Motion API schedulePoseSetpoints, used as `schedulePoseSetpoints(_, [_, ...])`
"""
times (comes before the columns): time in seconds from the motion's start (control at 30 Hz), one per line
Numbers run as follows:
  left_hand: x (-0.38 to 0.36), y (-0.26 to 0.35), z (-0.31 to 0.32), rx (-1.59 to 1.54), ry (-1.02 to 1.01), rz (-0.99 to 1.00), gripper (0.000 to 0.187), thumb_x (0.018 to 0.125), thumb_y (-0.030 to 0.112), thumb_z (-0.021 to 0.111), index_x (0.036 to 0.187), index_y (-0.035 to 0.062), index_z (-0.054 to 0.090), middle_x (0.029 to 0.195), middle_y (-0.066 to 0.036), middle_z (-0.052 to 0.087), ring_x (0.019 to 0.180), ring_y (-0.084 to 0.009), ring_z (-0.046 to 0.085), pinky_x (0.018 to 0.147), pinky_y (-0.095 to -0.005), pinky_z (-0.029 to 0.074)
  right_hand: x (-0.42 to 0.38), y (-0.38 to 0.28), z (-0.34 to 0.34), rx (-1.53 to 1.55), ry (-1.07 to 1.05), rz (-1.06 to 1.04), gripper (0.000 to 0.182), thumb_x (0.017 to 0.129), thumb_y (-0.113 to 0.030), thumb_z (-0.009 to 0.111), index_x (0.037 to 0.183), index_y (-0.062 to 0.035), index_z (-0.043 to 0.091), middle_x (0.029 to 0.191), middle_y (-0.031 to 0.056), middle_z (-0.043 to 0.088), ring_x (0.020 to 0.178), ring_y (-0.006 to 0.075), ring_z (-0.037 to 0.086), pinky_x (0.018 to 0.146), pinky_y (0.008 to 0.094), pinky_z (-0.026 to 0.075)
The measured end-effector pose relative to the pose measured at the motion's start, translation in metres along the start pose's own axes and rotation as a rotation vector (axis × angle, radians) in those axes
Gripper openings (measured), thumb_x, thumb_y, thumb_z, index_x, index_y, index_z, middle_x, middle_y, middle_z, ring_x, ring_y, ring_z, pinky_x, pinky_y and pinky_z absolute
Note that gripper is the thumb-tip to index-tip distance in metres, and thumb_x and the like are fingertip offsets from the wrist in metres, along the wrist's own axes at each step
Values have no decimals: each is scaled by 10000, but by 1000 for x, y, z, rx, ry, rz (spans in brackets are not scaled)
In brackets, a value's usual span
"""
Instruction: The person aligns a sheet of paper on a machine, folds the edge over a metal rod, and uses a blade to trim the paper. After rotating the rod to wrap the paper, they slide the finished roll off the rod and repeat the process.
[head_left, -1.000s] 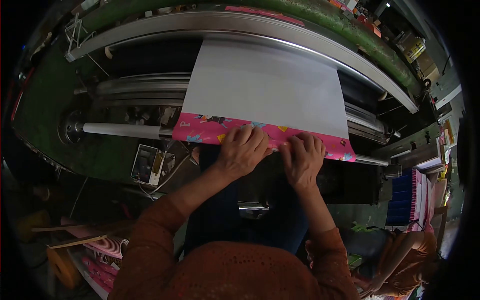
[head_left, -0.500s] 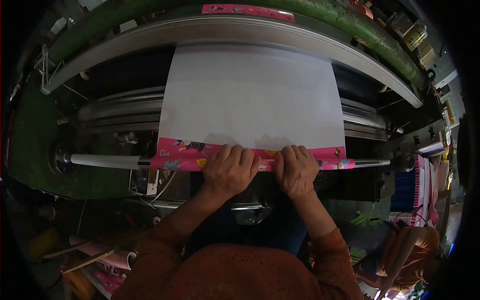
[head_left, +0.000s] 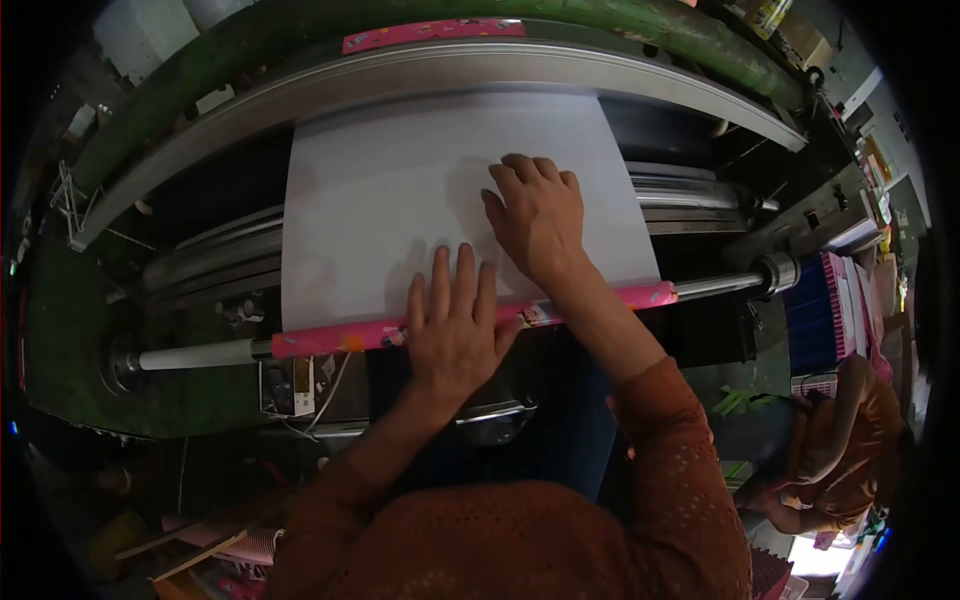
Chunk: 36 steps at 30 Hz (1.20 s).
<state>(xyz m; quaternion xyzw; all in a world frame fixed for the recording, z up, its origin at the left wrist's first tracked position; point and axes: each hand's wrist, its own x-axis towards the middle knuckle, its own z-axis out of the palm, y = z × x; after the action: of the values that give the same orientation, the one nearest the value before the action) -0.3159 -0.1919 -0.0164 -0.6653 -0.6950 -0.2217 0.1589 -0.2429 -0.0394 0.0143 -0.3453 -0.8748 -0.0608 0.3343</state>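
A wide white sheet (head_left: 400,190) comes down from under a metal bar and winds onto a pink printed roll (head_left: 600,301). The roll sits around a metal shaft (head_left: 720,286). My left hand (head_left: 452,330) lies over the roll with its fingers stretched onto the lower part of the sheet. Farther up, my right hand (head_left: 538,215) is over the white sheet, fingers spread and slightly bent, its forearm crossing above the roll. Neither hand grips anything.
A long metal crossbar (head_left: 420,72) spans the machine, with a green roller (head_left: 330,40) behind it. Steel rollers (head_left: 690,197) show beside the sheet. At the lower right another person (head_left: 850,450) is bent over near stacked pink and blue material (head_left: 825,300).
Both hands have let go of the roll's edge. My right hand moved up over the white sheet and my left flattened out. The pink flap is wound in, and the camera view has shifted.
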Motion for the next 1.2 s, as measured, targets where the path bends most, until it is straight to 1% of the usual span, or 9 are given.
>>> schedulePoseSetpoints(0.17, [45, -18, -9, -88, 73, -11, 493, 855, 265, 612, 1250, -17, 525, 1343, -209, 465, 1300, -387, 386, 1024, -532, 331, -82, -20, -51, 47, 40, 1, 428, 792, -248, 667, 1179, -77, 604, 1179, 94, 602, 1129, 285, 532, 921, 420, 379])
schedulePoseSetpoints(0.23, [52, -25, -17, -101, 291, 30, 503, 847, 220, 622, 1266, -31, 504, 1358, -225, 455, 1310, -395, 380, 1037, -526, 322, -100, -23, -53, 57, -28, 25, 449, 797, -256, 664, 1205, -81, 596, 1218, 102, 586, 1184, 294, 504, 958, 432, 361])
schedulePoseSetpoints(0.37, [-28, 13, -1, -160, -48, 64, 576, 861, 390, 588, 1281, 2, 521, 1391, -201, 450, 1335, -376, 371, 1050, -559, 294, -66, -8, -41, -10, -61, 66, 519, 815, -290, 660, 1261, -56, 537, 1294, 132, 530, 1267, 306, 428, 1024, 453, 290])
schedulePoseSetpoints(0.5, [26, -2, -7, -46, -10, -1, 566, 835, 348, 629, 1267, -2, 520, 1385, -194, 452, 1340, -367, 364, 1056, -554, 290, -38, 10, -39, 17, 99, 59, 494, 834, -246, 645, 1246, -3, 524, 1268, 174, 535, 1255, 346, 432, 1012, 463, 309])
schedulePoseSetpoints(0.7, [10, -30, -22, -151, 458, 156, 456, 825, 228, 624, 1225, 27, 535, 1333, -175, 492, 1304, -337, 411, 1056, -558, 279, -110, 1, -64, -13, -51, 92, 499, 817, -303, 643, 1238, -49, 557, 1281, 135, 531, 1244, 327, 442, 1036, 500, 284])
schedulePoseSetpoints(0.87, [-100, -15, 28, -242, 189, 379, 403, 826, 245, 625, 1167, 37, 576, 1291, -165, 518, 1254, -326, 446, 1065, -541, 281, -46, 31, -48, -111, 116, 52, 355, 831, -252, 640, 1128, -62, 603, 1135, 91, 609, 1157, 285, 496, 964, 480, 326])
schedulePoseSetpoints(0.93, [-124, -26, 54, -179, -179, 57, 407, 820, 265, 639, 1148, 29, 590, 1312, -170, 505, 1286, -325, 410, 1080, -542, 266, -14, 46, -48, -43, 214, -3, 249, 827, -200, 650, 1027, -55, 629, 1029, 100, 643, 1007, 289, 572, 860, 435, 411])
schedulePoseSetpoints(1.03, [-145, -41, 69, -86, -304, -90, 416, 792, 264, 666, 1123, 25, 583, 1328, -177, 466, 1301, -331, 367, 1073, -544, 268, 45, 32, -77, 168, 438, 65, 64, 837, -117, 626, 825, -58, 648, 803, 128, 648, 733, 328, 615, 633, 404, 475])
schedulePoseSetpoints(1.2, [-145, -48, 72, -117, -269, -79, 343, 784, 256, 664, 1030, 21, 618, 1260, -163, 499, 1270, -338, 382, 1059, -535, 280, 140, 41, -100, 218, 208, 421, 326, 842, -336, 624, 791, -21, 689, 740, 161, 678, 704, 316, 666, 665, 402, 502])
